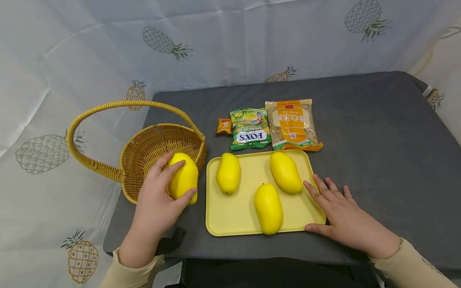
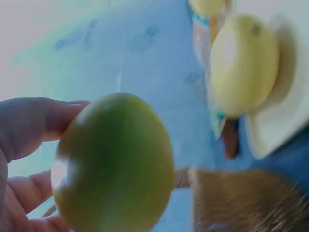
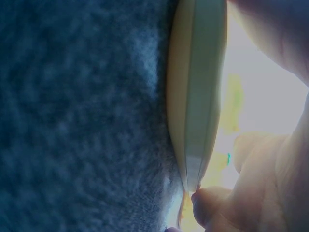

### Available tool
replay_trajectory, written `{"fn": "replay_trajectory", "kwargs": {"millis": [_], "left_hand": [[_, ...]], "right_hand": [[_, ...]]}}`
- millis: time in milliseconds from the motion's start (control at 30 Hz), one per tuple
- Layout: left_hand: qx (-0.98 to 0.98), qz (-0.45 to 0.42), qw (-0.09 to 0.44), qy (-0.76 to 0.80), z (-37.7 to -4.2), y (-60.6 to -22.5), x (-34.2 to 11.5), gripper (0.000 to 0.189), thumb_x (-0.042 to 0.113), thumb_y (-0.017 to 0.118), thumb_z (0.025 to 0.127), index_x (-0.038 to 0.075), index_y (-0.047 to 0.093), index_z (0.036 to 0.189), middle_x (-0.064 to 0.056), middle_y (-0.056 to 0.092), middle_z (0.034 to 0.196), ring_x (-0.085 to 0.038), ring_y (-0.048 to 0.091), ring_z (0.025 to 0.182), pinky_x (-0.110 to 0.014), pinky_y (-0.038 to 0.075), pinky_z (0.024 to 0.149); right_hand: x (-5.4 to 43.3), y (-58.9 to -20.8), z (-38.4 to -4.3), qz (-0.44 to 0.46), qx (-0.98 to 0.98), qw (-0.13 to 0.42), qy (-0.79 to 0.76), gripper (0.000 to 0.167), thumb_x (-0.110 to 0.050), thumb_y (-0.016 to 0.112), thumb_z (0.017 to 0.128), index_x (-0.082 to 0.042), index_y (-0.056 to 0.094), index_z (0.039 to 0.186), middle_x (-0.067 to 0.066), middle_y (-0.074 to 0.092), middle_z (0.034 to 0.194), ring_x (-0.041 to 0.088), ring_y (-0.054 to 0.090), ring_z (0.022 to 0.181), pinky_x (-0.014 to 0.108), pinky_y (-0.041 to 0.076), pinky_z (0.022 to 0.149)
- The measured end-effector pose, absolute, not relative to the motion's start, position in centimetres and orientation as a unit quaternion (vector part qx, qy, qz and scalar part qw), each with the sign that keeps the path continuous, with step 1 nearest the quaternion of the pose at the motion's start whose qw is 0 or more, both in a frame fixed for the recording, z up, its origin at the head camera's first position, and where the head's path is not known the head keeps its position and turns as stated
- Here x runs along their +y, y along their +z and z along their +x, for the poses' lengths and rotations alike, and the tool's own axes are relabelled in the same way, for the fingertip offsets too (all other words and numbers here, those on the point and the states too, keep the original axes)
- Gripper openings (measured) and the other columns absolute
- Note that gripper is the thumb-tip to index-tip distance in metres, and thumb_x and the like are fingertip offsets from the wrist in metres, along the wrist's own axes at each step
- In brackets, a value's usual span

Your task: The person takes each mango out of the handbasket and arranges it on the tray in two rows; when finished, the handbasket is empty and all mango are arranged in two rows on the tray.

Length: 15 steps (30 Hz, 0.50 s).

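Observation:
My left hand (image 1: 158, 196) grips a yellow mango (image 1: 185, 178) between thumb and fingers, over the near right rim of a wicker basket (image 1: 126, 158). In the left wrist view that mango (image 2: 116, 164) fills the middle, with the basket's weave (image 2: 231, 203) low at the right. Three more mangoes lie on a pale yellow tray (image 1: 237, 214): one at left (image 1: 228, 173), one at upper right (image 1: 286, 173), one across the near edge (image 1: 268, 209). My right hand (image 1: 340, 218) rests with spread fingers at the tray's right edge. The right wrist view shows the tray's side (image 3: 195, 96) beside the fingers.
Behind the tray lie a small orange packet (image 1: 224, 126), a green FOX'S candy bag (image 1: 250, 128) and a larger orange-and-clear bag of grain (image 1: 292, 125). The basket's tall arched handle (image 1: 129, 103) rises at left. A dark grey cloth (image 1: 378, 160) covers the table.

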<state>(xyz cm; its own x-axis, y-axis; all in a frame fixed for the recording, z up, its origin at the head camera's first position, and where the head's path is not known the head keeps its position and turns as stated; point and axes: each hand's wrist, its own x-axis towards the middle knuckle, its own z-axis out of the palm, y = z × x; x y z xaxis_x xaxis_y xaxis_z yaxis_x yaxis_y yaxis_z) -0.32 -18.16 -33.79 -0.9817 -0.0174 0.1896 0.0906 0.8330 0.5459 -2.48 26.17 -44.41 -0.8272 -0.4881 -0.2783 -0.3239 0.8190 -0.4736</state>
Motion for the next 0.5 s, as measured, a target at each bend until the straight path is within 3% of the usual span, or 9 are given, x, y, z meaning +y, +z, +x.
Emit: {"fn": "replay_trajectory", "kwargs": {"millis": [500], "left_hand": [[-0.930,-0.032,0.018,-0.366,1.8,-39.0,-15.7,0.065,0.015,0.099,0.083,0.005,0.072,0.142,-0.016,0.051,0.167,-0.043,0.049,0.153,-0.068,0.047,0.118]], "right_hand": [[26.2,-44.3,-2.5,-0.220,0.932,0.196,-0.213,0.118,-0.077,0.075,0.090,-0.023,0.020,0.179,0.018,0.008,0.186,0.062,0.016,0.164,0.090,0.013,0.119]]}}
